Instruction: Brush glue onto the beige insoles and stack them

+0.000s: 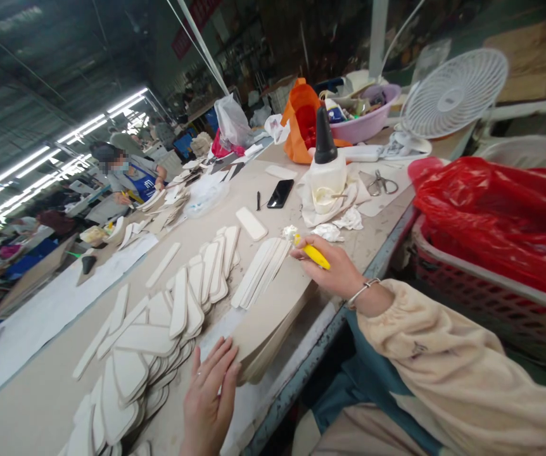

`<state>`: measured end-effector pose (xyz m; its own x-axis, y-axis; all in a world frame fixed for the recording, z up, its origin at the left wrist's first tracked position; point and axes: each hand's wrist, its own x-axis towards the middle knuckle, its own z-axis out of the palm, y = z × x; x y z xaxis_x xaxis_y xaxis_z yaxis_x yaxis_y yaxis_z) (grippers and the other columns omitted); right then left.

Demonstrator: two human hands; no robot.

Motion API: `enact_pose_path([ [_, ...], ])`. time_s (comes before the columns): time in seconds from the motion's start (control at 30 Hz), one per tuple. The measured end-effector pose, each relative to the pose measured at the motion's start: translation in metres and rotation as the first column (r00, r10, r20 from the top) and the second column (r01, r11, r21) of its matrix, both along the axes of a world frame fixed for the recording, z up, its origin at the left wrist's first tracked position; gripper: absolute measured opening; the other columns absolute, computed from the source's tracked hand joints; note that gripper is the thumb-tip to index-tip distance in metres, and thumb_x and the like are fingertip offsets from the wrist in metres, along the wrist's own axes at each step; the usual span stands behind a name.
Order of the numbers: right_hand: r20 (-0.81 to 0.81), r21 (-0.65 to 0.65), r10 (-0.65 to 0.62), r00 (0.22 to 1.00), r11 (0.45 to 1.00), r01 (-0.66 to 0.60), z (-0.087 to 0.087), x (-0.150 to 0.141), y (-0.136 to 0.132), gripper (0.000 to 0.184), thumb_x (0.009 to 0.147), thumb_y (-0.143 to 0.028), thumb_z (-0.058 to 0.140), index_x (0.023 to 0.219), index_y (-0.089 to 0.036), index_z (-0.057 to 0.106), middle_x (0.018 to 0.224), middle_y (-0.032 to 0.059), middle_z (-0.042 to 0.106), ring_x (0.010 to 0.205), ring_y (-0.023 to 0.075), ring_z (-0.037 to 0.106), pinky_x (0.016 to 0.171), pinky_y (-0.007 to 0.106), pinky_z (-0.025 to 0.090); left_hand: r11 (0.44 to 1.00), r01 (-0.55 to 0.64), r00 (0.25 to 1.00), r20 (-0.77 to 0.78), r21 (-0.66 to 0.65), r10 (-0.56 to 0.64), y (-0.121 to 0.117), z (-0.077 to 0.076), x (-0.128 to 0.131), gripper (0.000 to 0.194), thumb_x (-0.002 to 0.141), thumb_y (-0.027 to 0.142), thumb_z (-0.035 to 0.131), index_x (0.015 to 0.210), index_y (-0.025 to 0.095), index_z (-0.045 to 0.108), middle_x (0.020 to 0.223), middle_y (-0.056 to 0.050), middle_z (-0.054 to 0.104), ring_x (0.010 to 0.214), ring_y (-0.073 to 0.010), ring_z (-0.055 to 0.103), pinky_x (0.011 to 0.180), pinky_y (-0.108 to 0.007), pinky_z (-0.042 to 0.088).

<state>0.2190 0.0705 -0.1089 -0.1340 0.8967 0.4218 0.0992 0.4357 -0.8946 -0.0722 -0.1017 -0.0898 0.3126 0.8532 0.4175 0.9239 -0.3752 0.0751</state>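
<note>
My right hand [326, 265] is closed round a yellow-handled brush [317, 256], its whitish head at the far end of a fanned row of white strips [261, 272]. Under those strips lies a stack of beige sheets [273, 323] that juts over the table edge. My left hand [211, 386] is open, fingers stretched out, its fingertips touching the near end of that stack. Left of it spreads a large heap of overlapping white rounded pieces [125, 373]. One single white piece [251, 223] lies beyond the row.
Farther back are a black phone [281, 194], a white bottle with a black nozzle [327, 177], scissors [382, 183], an orange bag [296, 120], a purple basin [368, 117] and a fan [453, 95]. A basket with red plastic [505, 221] stands right. A co-worker [133, 174] works farther left.
</note>
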Motion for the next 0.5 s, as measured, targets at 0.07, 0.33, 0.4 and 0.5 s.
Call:
enact_pose_path([
  [0.07, -0.098, 0.01, 0.104, 0.99, 0.995, -0.103, 0.0, 0.001, 0.0, 0.032, 0.079, -0.009, 0.052, 0.105, -0.026, 0.048, 0.105, 0.0033, 0.07, 0.097, 0.0191, 0.069, 0.085, 0.037, 0.055, 0.999, 0.007, 0.999, 0.046, 0.037, -0.008, 0.004, -0.003, -0.004, 0.027, 0.087, 0.013, 0.052, 0.112, 0.019, 0.062, 0.112, -0.008, 0.07, 0.11, -0.0183, 0.064, 0.108, -0.039, 0.041],
  [0.33, -0.252, 0.102, 0.41, 0.877, 0.912, -0.398, 0.01, -0.005, -0.002, 0.028, 0.081, -0.016, 0.062, 0.099, -0.026, 0.043, 0.125, 0.0052, 0.063, 0.106, 0.0161, 0.065, 0.09, 0.036, 0.055, 0.943, -0.222, 0.956, 0.244, 0.247, 0.161, 0.029, 0.018, 0.003, 0.02, 0.089, 0.016, 0.051, 0.099, 0.018, 0.068, 0.095, -0.004, 0.075, 0.095, -0.0165, 0.068, 0.087, -0.029, 0.052],
  [0.4, -0.274, 0.087, 0.408, 0.871, 0.912, -0.4, 0.013, -0.007, -0.003, 0.031, 0.078, -0.022, 0.069, 0.097, -0.025, 0.044, 0.121, 0.0051, 0.064, 0.105, 0.0174, 0.065, 0.091, 0.038, 0.054, 0.916, -0.334, 0.901, 0.359, 0.223, 0.242, 0.04, 0.034, 0.012, 0.021, 0.091, 0.022, 0.049, 0.094, 0.018, 0.07, 0.088, -0.004, 0.074, 0.088, -0.0155, 0.068, 0.08, -0.026, 0.052],
  [0.5, -0.33, 0.024, 0.331, 0.884, 0.939, -0.343, 0.014, -0.011, -0.003, 0.04, 0.069, -0.029, 0.079, 0.092, -0.024, 0.046, 0.109, 0.0035, 0.068, 0.1, 0.0194, 0.066, 0.091, 0.04, 0.054, 0.88, -0.428, 0.821, 0.496, 0.206, 0.283, 0.057, 0.055, 0.024, 0.026, 0.092, 0.029, 0.047, 0.085, 0.017, 0.069, 0.079, -0.002, 0.072, 0.077, -0.0137, 0.065, 0.071, -0.024, 0.049],
])
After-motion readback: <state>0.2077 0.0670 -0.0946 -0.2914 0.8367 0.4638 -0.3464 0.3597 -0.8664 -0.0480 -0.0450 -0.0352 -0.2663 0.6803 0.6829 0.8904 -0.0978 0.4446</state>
